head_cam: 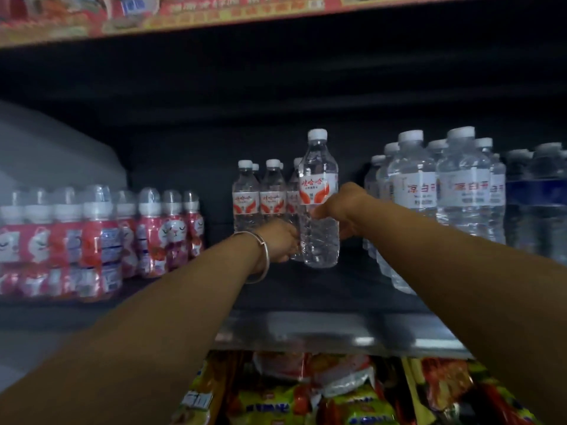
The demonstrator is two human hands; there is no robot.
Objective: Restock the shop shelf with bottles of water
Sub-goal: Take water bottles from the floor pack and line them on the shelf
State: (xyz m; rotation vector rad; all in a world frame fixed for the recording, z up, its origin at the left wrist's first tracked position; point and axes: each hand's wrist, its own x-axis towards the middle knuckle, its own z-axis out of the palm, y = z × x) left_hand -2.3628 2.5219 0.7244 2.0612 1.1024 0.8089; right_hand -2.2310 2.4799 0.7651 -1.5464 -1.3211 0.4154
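Two hands, one raised bottle

My view is dim overall, with a bluish cast. The shelf recess across the middle of the frame sits in deep shadow, almost black. The clear water bottle at centre catches the most light, its label readable. Toward the left edge the pink drink bottles smear with blur, and the snack packets along the bottom are soft. The red banner at the top bends with wide-angle distortion.

Dark shelf; water bottles standing.
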